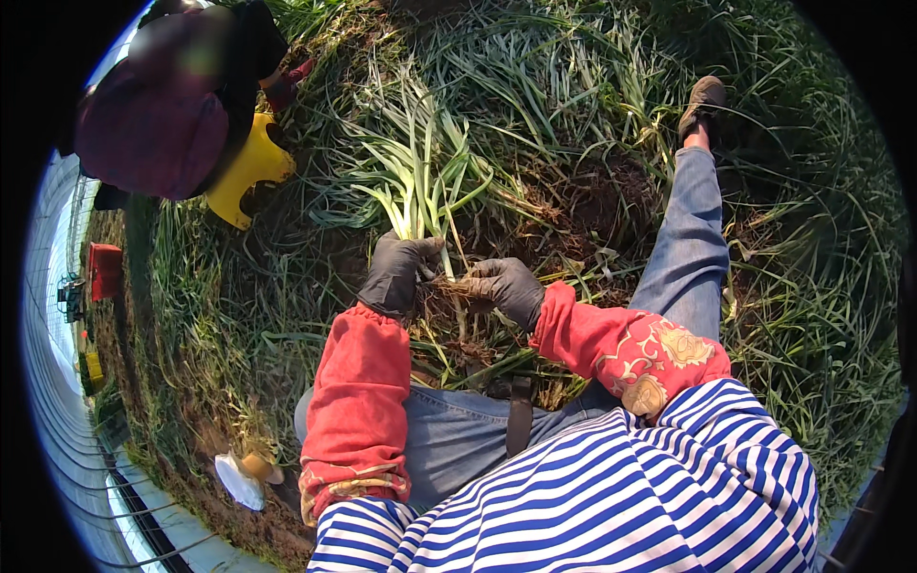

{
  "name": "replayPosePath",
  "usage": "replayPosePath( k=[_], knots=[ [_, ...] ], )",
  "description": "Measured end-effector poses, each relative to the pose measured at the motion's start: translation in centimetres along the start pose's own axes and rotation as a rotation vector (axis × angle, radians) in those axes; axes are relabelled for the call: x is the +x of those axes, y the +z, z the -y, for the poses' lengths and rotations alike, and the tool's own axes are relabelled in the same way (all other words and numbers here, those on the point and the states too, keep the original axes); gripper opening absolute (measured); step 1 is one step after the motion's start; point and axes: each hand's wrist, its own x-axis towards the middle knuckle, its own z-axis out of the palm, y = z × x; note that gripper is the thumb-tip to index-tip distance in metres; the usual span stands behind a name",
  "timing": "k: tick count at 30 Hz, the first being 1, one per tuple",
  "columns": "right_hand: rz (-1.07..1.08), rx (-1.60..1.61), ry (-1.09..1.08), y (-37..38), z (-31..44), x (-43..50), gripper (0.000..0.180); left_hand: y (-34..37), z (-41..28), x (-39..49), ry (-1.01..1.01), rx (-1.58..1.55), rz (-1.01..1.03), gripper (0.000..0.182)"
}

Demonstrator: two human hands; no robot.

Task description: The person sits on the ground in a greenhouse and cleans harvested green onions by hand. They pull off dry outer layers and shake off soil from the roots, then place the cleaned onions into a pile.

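My left hand [394,272], in a dark glove, grips a bunch of long-leaved green plants [412,186] around their pale stem bases. The leaves point away from me. Brown stringy roots [448,292] hang below the stems, between my two hands. My right hand [509,286], gloved and soiled, has its fingertips pinched at these roots, beside a thin dry stalk [454,233]. More cut or pulled leafy plants [544,86] lie on the ground ahead, and bare dark soil with loose roots [609,193] shows right of the bunch.
Another person [154,129] is at upper left, by a yellow plastic stool [251,175]. A red container [105,271] and a yellow one [94,369] stand far left, near the greenhouse wall [54,401]. A white object [238,481] lies lower left. My outstretched leg [684,236] is at right.
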Motion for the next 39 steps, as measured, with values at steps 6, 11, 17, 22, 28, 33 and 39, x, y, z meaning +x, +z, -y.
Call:
replayPosePath(
  k=[6, 11, 17, 22, 28, 33, 39],
  knots=[
    [0.262, -0.449, -0.005, -2.9, -2.3, -4.7, 0.019, -1.2, 0.0, 0.5, -0.002, 0.017, 0.027, 0.019],
    [0.036, -0.362, -0.105, -4.4, -3.5, -3.1, 0.046, -0.1, -1.1, -0.1, -0.006, 0.036, 0.091, 0.023],
    [0.061, -0.267, -0.189, -1.0, -1.3, -0.2, 0.020, -0.5, -0.5, 0.9, 0.001, 0.051, 0.098, 0.024],
    [0.252, -0.271, -0.205, -2.2, -0.4, -4.5, 0.012, -0.4, -1.0, 0.7, 0.032, -0.049, 0.037, 0.017],
    [0.563, -0.972, 0.241, -8.6, -0.5, -9.1, 0.018, -1.1, -1.4, 1.0, 0.072, -0.055, -0.003, 0.018],
    [0.192, -1.100, -0.298, -9.3, 0.0, -7.2, 0.061, -0.3, -1.5, 0.3, 0.102, -0.072, -0.016, 0.018],
    [0.116, -0.103, -0.154, -0.2, -1.1, -3.9, 0.043, 0.7, -1.3, -1.0, 0.064, -0.027, 0.022, 0.028]
  ],
)
